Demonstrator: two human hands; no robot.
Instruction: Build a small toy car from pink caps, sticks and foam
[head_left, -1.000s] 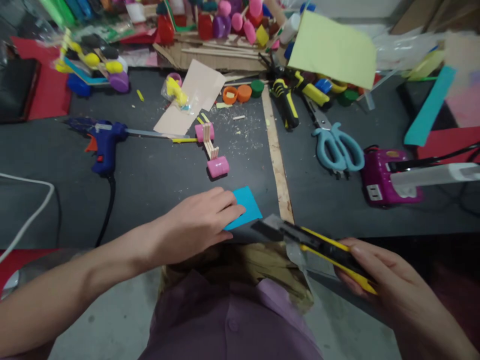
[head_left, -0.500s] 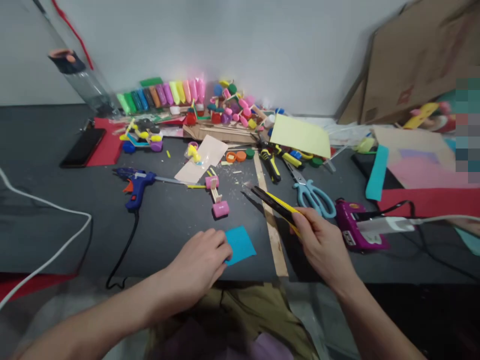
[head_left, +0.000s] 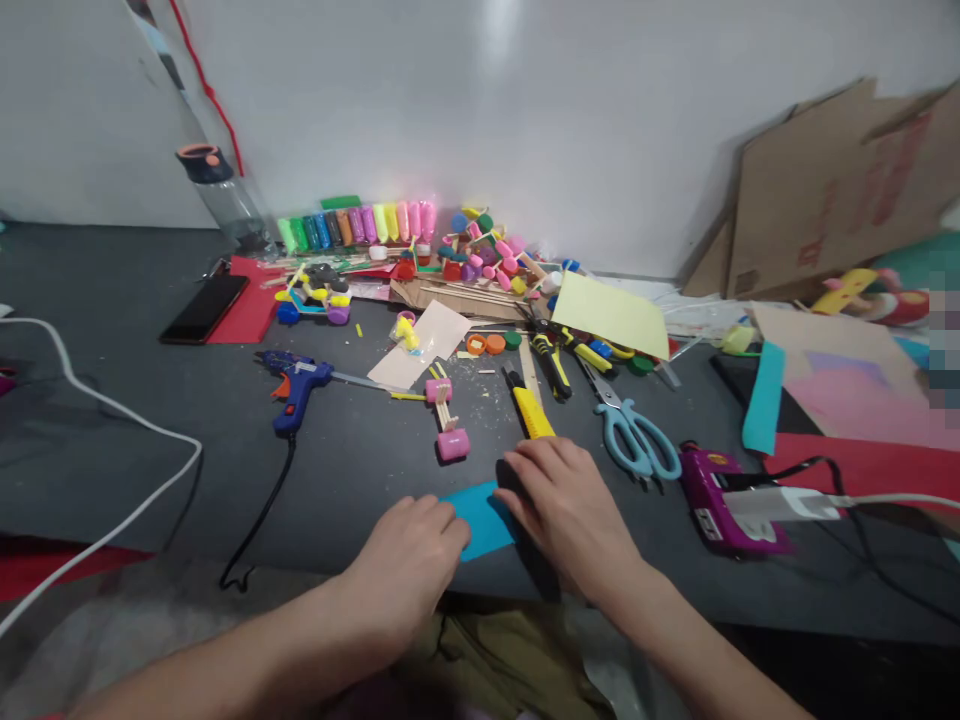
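A small piece of blue paper (head_left: 486, 520) lies at the table's front edge between my hands. My left hand (head_left: 411, 550) is closed on its left side, fingers curled over the edge. With bent fingers, my right hand (head_left: 574, 505) grips the paper's right corner; the fingertips are partly hidden. Just beyond my right hand rests a yellow utility knife (head_left: 531, 412) on the table, its lower end covered by the hand. A pink-wheeled stick frame (head_left: 445, 418) sits ahead of the paper.
A blue glue gun (head_left: 296, 390) lies left, with its cord. Light-blue scissors (head_left: 637, 440) and a purple device (head_left: 727, 500) with a white plug are right. Behind are pliers (head_left: 551, 365), yellow paper (head_left: 611, 312), clay sticks (head_left: 360, 225), a phone (head_left: 206, 308) and a bottle (head_left: 229, 200).
The utility knife has gone from my right hand's grip down onto the table. My right hand has moved left to the blue paper. My left hand stays on the paper; the view has shifted.
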